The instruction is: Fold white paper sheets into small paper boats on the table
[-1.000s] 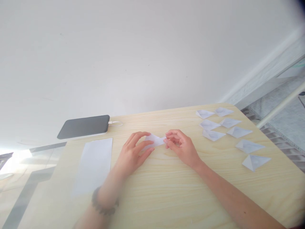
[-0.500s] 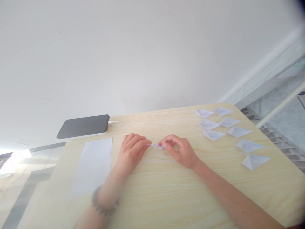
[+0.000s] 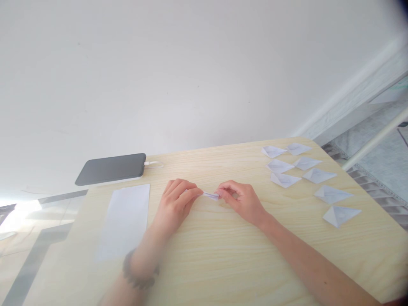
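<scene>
A small folded piece of white paper is stretched between my two hands, just over the middle of the table. My left hand, with a dark beaded bracelet at its wrist, pinches the paper's left end. At the other end, the thumb and fingers of my right hand close on the paper. Fingers cover both ends, so only a narrow strip shows. Left of my left hand lies a flat white sheet of paper.
Several folded white paper shapes lie in two rough columns on the table's right side. A dark-screened phone with a white cable rests at the back left. Behind the wooden table rises a white wall.
My right hand's fingertips have shifted slightly to the right along the paper, and a little more of the strip shows. My left hand stays nearly still.
</scene>
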`<control>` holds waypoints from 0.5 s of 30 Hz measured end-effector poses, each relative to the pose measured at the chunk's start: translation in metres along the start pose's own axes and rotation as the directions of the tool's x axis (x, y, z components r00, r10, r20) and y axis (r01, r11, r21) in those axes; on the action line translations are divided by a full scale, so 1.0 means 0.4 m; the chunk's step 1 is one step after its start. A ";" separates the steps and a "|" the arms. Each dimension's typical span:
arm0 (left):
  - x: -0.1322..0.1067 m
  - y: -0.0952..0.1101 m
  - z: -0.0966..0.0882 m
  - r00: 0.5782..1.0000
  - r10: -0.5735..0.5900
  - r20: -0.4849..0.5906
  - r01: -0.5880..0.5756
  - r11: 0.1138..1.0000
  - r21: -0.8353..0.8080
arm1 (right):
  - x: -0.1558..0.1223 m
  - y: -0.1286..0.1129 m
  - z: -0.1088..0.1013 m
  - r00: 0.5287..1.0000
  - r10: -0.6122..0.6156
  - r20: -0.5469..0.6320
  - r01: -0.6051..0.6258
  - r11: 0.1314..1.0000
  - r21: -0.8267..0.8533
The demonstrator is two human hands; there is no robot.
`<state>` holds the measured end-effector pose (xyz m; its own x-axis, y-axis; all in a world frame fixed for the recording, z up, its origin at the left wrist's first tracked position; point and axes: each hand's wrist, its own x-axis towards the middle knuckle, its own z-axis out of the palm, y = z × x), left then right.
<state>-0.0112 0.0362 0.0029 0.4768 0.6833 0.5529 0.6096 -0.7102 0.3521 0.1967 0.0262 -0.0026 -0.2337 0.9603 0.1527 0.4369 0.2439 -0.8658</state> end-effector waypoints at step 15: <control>-0.001 0.016 0.004 0.996 -0.020 0.092 0.028 0.996 -0.088 | 0.005 -0.001 0.004 0.991 0.107 -0.080 -0.088 0.974 0.208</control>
<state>-0.0067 0.0315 0.0038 0.5206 0.7103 0.4738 0.5650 -0.7026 0.4326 0.1948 0.0278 -0.0026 -0.1158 0.9885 0.0971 0.2655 0.1250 -0.9560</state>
